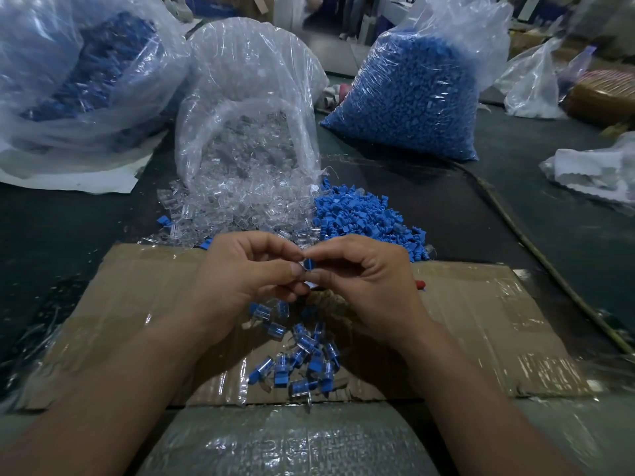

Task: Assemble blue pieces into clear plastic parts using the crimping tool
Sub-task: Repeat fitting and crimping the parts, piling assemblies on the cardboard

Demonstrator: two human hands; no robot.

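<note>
**Fingertip seating of a blue piece in a clear shell**

At frame centre the left hand (247, 273) and right hand (367, 283) meet above the cardboard sheet (137, 304). The left grip pinches a clear plastic part (300, 268). The right grip pinches the blue piece (309, 263) partly inside it. Both items appear light, stiff and smooth, so probably slippery, and the thin clear walls may crack under skewed force. They are best held on the flat sides, thumb opposing forefinger. Finished units (302, 355) lie below the hands. Loose blue pieces (364, 214) and clear parts (233, 207) are heaped above. The crimping tool cannot be identified.
</note>
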